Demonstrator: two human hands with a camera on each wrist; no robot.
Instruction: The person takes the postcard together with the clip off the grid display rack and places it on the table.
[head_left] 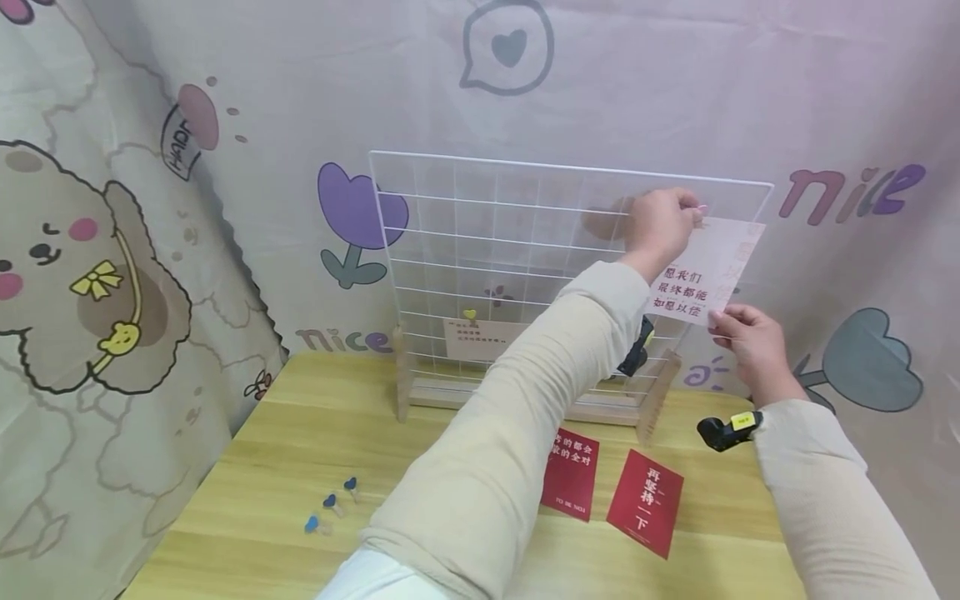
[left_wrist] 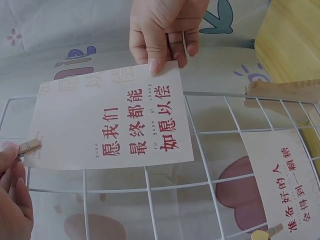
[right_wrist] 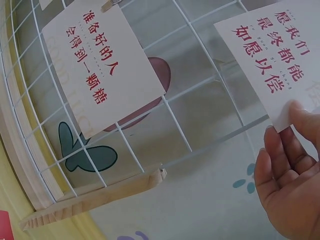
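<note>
One white card (left_wrist: 112, 117) stood at the grid's (head_left: 570, 168) upper right, left grip (head_left: 663, 221) pinching a clothespin (left_wrist: 30, 145) at its top edge, right grip (head_left: 753, 342) pinching its lower corner; shallow clothespin bite might have dropped it.

The head view is bright and softly lit; the 2 wrist views dimmer.

Left red card (head_left: 573, 479): partly hidden behind left sleeve (head_left: 510, 408)
Held card (right_wrist: 280, 60): cropped, right wrist view
Left hand (left_wrist: 14, 197): cropped, left wrist view
</note>
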